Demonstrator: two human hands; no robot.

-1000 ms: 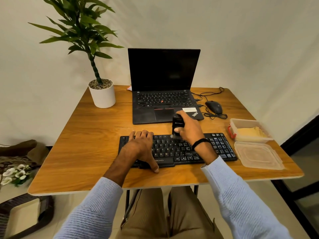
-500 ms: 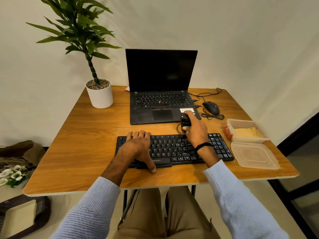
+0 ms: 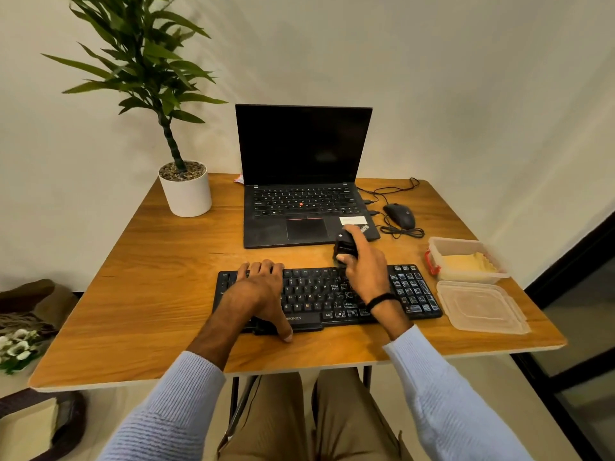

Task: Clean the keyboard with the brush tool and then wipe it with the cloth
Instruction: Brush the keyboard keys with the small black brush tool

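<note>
**Head view: brushing stage, far key row.** My right hand [image 3: 364, 271] held the brush tool [image 3: 345, 247], thumb and fingers curled round its black body and its lower end at the far edge of the keyboard [image 3: 319, 294]. A second earlier the brush stood near the middle of that edge. It had since shifted a little to the right, and over the last half second it dropped from just beyond the edge onto the far row. I judged this to be one pass in a sweep along the far keys, with the right-hand block, the nearer rows and all of the wiping yet to do.

My left hand [image 3: 258, 291] had not moved. It lay spread flat over the left keys with the thumb at the near edge, holding nothing and steadying the board on the tabletop [image 3: 149, 294].

What looked like the yellow cloth [image 3: 466, 262] lay untouched in an open clear tub [image 3: 472, 278] to the right of the keyboard, with the tub's lid [image 3: 479, 306] just nearer.

The open laptop [image 3: 301, 207] sat close behind the brush, limiting strokes away from me. The mouse [image 3: 399, 216] and its looped cable [image 3: 399, 231] lay far right, and a potted plant [image 3: 184, 191] stood far left, well apart.
</note>
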